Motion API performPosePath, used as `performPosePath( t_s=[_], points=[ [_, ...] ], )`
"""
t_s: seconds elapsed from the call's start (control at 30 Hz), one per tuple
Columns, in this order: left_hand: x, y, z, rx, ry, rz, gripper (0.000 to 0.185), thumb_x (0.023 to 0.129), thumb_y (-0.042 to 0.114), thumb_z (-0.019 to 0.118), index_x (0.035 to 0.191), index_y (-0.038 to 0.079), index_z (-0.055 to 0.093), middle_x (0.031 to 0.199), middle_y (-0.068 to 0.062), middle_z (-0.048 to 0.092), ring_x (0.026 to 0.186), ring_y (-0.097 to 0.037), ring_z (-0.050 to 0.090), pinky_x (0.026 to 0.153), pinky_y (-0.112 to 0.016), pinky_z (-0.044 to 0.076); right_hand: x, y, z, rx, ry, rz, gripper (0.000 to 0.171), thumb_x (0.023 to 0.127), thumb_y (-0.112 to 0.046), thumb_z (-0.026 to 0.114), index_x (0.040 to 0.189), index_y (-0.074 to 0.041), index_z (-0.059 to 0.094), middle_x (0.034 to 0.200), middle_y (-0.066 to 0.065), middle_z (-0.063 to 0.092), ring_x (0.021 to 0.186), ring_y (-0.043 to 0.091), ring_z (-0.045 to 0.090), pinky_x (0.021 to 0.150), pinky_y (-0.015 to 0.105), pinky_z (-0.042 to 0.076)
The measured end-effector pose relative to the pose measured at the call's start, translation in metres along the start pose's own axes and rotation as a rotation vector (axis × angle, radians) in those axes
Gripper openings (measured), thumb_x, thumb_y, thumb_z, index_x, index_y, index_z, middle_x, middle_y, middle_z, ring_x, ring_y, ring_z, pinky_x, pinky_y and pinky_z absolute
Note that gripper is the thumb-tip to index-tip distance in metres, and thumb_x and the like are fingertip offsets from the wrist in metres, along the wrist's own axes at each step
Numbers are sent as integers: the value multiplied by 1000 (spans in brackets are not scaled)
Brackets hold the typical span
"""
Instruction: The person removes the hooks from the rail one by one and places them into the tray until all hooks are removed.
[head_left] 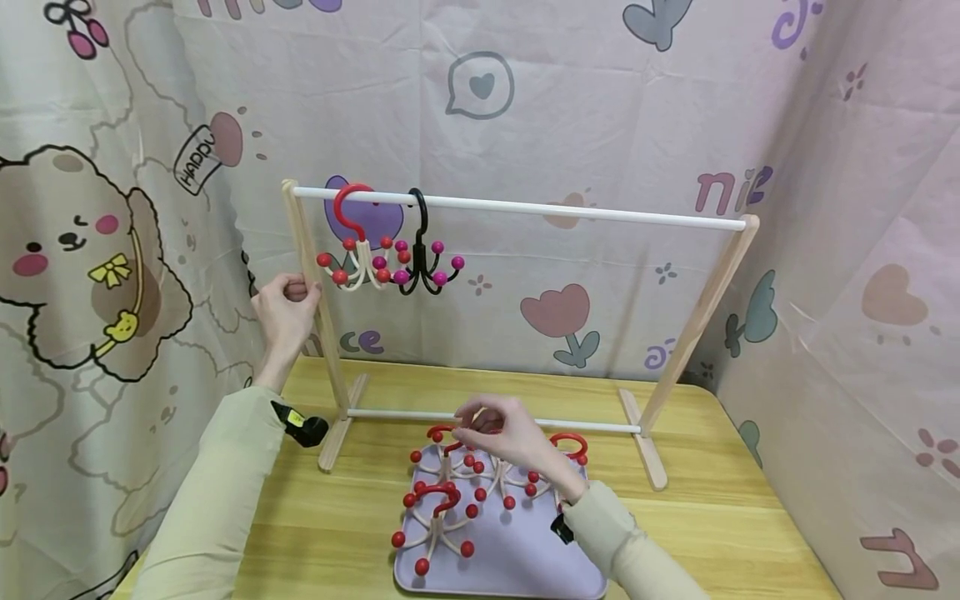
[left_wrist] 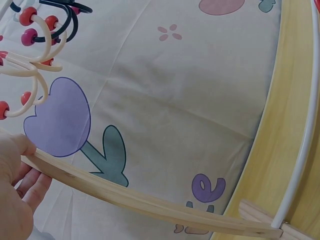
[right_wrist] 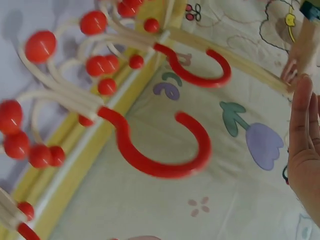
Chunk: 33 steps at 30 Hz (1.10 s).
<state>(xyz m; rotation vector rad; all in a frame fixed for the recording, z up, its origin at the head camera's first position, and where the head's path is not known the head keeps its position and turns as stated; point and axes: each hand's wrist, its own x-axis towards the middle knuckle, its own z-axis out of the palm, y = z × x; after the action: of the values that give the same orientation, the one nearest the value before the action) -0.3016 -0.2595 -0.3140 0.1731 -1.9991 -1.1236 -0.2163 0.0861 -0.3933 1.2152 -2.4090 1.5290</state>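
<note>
— Left hand grips the rack post; right hand pinches a red hook over the tray.

— Neighbouring prongs (tangled) could snag — dragging others out.

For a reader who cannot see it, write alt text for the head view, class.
A person's left hand grips the left post of a wooden rack while the right hand pinches a red-hooked hanger over a lilac tray of similar hangers on a yellow table. A red hanger and a black hanger hang on the rack's rail, before a cartoon-print curtain.
</note>
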Motion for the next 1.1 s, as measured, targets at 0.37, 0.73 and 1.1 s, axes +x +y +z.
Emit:
performPosePath(
  t_s=[0.37, 0.73, 1.1],
  points=[
    [0, -1, 0, -7, 7, 8, 23, 92, 10, 66, 105, -8, 71, 94, -23, 72, 62, 14, 46, 60, -4, 38, 27, -13, -22, -11, 131, -86, 19, 88, -6, 74, 106, -3, 71, 89, 14, 75, 68, 9, 68, 64, 24, 58],
    [0, 2, -1, 2, -5, -7, 24, 92, 11, 66, 107, -7, 71, 96, -23, 72, 63, 14, 46, 59, -5, 38, 56, -30, -39, 11, 236, -115, 20, 88, -3, 74, 107, 2, 69, 87, 20, 75, 66, 13, 71, 63, 27, 59],
    [0, 1, 0, 8, -17, -12, 24, 93, 13, 67, 107, -6, 71, 96, -22, 72, 64, 12, 47, 59, -4, 38, 84, -46, -51, 22, 310, -118, 20, 89, -6, 74, 108, 1, 69, 87, 21, 74, 70, 31, 73, 63, 29, 60]
  ],
)
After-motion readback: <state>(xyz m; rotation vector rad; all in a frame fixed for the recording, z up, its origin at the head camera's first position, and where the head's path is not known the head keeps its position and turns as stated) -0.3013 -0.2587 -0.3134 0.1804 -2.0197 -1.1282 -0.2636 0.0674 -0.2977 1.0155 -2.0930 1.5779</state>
